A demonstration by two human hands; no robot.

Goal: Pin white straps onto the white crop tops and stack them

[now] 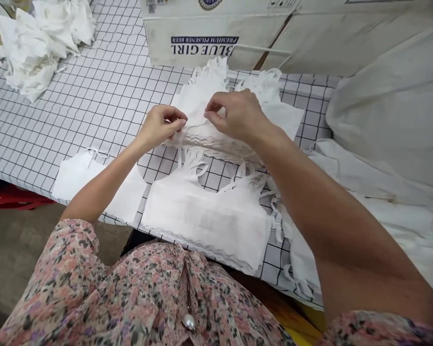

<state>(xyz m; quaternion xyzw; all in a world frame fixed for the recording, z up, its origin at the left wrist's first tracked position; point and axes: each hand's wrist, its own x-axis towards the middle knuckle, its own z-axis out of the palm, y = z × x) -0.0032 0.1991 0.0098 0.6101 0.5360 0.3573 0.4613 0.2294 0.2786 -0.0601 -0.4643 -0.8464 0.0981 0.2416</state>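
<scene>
A stack of white strappy bra tops lies at the middle of the table, its straps towards the back and its layered wavy hems towards me. My left hand is closed in a pinch at the left part of the stack's near edge. Just to the right, my right hand also pinches, thumb against forefinger, at the white cloth of the top piece. Fingertips partly hide what each grips. Nearer me lies a second pile of white bra tops, straps pointing away. Another white bra top lies left of it, partly under my left forearm.
A large white carton stands behind the stack. Crumpled white garments are heaped at the far left. More white garments and a pale translucent bag lie on the right. A checked cloth covers the table.
</scene>
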